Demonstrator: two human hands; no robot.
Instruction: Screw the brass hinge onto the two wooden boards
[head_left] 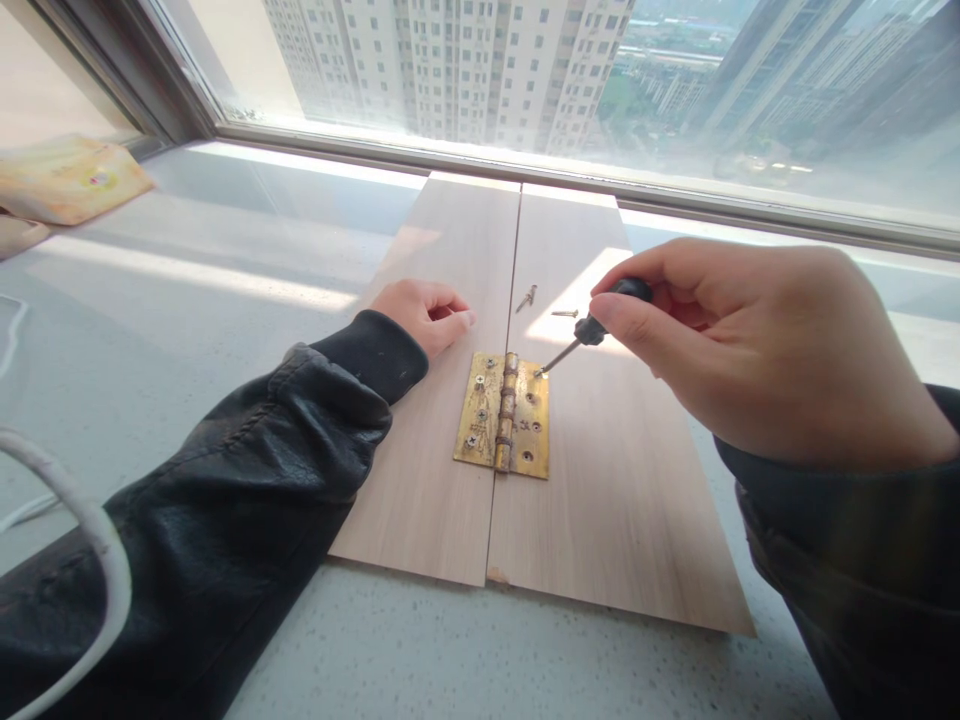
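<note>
A worn brass hinge (484, 410) lies open across the seam of two pale wooden boards. Screw heads sit in its left leaf; the lower holes of its right leaf look bare. My right hand (757, 340) grips a screwdriver (591, 328) with a black handle, its tip at a screw (539, 374) in the right leaf's top hole. Resting on the left board (450, 230), my left hand (421, 312) has its fingers curled above the hinge; whether anything is under them is hidden. Loose screws (529, 297) lie on the right board (622, 500), with another screw (565, 314) beside them.
The boards lie on a speckled white sill (375, 650) against a window frame (375, 152). A white cable (105, 560) loops at the lower left, in front of my left sleeve. A yellowish packet (75, 180) stands at the far left.
</note>
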